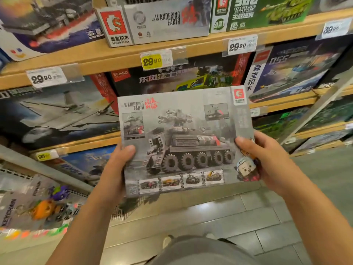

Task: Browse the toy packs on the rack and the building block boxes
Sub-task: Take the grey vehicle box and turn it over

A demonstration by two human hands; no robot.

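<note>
I hold a grey building block box up in front of the shelves; its face shows a many-wheeled armoured vehicle and the words "Wandering Earth". My left hand grips its lower left edge, thumb on the front. My right hand grips the lower right edge, thumb on the front too. Behind the box, more building block boxes stand on wooden shelves: a matching grey one above, a green tank box, a black box, a warship box and an aircraft box. Toy packs hang on a rack at lower left.
Price tags reading 29.90 line the shelf edges. A metal rail crosses the lower left above the keychain packs. Tiled floor lies below, and my grey clothing shows at the bottom.
</note>
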